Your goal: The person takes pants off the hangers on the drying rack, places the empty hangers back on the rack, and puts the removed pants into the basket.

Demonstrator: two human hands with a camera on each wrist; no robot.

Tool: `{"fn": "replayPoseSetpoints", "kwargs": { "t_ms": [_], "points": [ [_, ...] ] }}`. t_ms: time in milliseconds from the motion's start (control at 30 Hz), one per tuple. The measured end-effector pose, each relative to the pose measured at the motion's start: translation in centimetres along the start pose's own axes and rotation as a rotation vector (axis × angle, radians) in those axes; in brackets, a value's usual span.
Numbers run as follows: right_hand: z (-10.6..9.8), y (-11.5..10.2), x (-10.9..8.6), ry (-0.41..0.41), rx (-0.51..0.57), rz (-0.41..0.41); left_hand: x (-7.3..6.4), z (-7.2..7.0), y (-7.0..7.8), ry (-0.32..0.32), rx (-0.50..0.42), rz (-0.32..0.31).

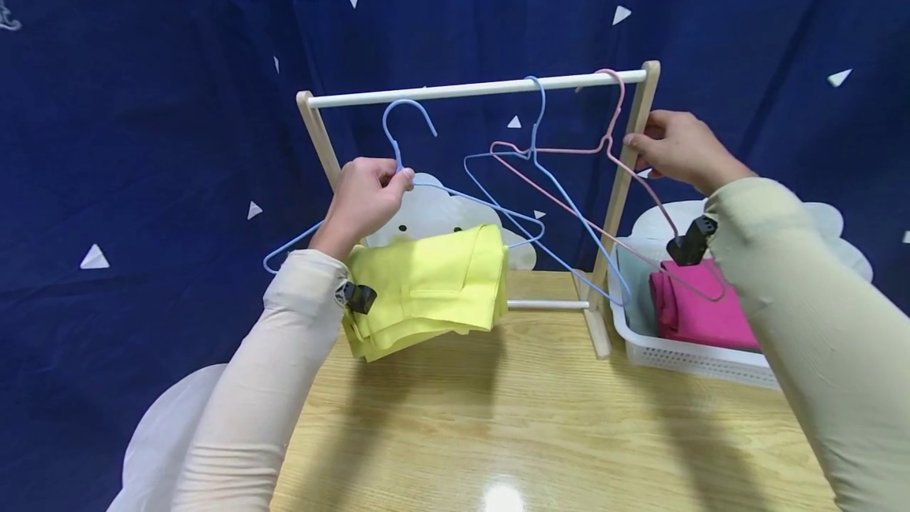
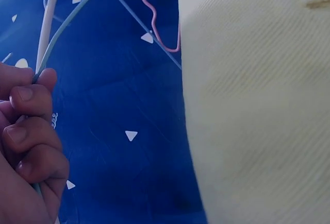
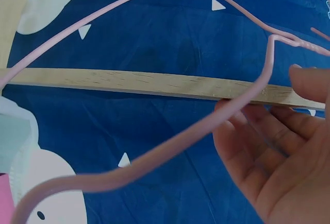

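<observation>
My left hand (image 1: 366, 200) pinches a blue hanger (image 1: 469, 197) just below its hook, with the fingers curled round the wire. Over the lower part of this hanger drapes a folded yellow garment (image 1: 441, 267); it fills the right side of the left wrist view. The hook's top shows just below the white rail (image 1: 469, 90) of a small clothes rack. My right hand (image 1: 682, 148) holds the rack's right wooden post (image 1: 617, 204), thumb on one side and fingertips on the other. A pink hanger (image 3: 170, 144) passes in front of that hand in the right wrist view.
Another blue hanger (image 1: 538, 113) and the pink one hang bare on the rail's right half. At right, a white basket (image 1: 700, 362) holds a magenta folded cloth (image 1: 700, 310) and a grey-green one (image 1: 635, 291). A wooden table (image 1: 569, 417) lies below, with a dark blue curtain (image 1: 178, 101) behind.
</observation>
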State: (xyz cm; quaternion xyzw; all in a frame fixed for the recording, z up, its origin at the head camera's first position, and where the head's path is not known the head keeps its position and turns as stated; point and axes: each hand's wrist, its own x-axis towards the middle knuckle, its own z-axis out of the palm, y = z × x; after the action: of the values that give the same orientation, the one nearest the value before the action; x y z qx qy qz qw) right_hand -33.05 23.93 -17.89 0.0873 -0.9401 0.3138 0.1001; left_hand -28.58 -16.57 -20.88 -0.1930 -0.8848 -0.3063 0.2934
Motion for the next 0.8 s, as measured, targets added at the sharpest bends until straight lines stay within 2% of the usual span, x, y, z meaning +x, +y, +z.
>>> {"fn": "replayPoseSetpoints", "kwargs": {
  "t_ms": [200,533,800],
  "points": [
    [-0.1,0.1,-0.2,-0.024,0.030,0.028,0.0,0.5,0.3,0.006,-0.002,0.029],
    [-0.8,0.9,-1.2,-0.014,0.007,0.005,-0.3,1.1,1.0,-0.026,-0.030,0.023],
    [-1.5,1.8,-2.3,-0.022,0.001,0.020,-0.3,1.9,1.2,-0.061,-0.057,0.020]
  ]
}}
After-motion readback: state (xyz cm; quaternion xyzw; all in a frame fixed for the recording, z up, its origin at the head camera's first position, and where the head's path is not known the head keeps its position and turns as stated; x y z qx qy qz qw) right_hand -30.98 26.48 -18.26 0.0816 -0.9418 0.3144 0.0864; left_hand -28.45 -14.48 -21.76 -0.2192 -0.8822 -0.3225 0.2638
